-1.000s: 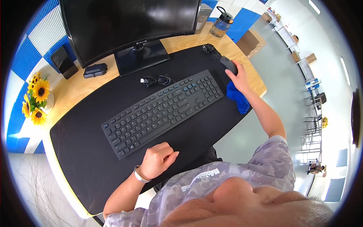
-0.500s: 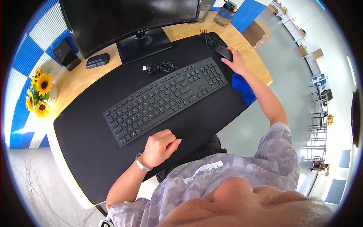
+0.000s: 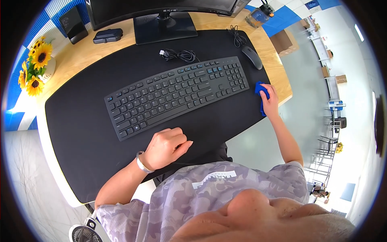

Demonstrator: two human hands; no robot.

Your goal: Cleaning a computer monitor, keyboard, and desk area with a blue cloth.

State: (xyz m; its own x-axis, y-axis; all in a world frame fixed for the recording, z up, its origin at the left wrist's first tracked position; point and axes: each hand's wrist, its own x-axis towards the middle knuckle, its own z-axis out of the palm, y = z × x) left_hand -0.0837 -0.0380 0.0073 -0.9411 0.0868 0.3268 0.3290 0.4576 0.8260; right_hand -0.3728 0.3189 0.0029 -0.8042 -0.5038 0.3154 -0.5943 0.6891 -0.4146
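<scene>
My left hand [image 3: 165,147] rests with fingers curled on the black desk mat [image 3: 74,153], just below the keyboard [image 3: 175,97]; I see nothing held in it. At the mat's right side, my right hand [image 3: 269,99] grips a blue cloth [image 3: 260,88], partly hidden under the fingers. The dark mouse [image 3: 252,57] lies above that hand, right of the keyboard. A coiled cable with a white-cased connector [image 3: 177,54] sits above the keyboard, and a second dark cable [image 3: 236,38] is near the mouse.
Along the back of the wooden desk [image 3: 282,80] stand a monitor [image 3: 163,28], water bottle [image 3: 256,16], dark upright device [image 3: 72,26], small dark case [image 3: 108,36] and sunflower vase [image 3: 48,66]. Cardboard boxes [image 3: 284,42] are beyond the right side; a small fan [image 3: 82,234] is lower left.
My right hand has let go of the mouse, moved down toward me and taken hold of the blue cloth. The view has shifted; my left hand stays curled on the mat.
</scene>
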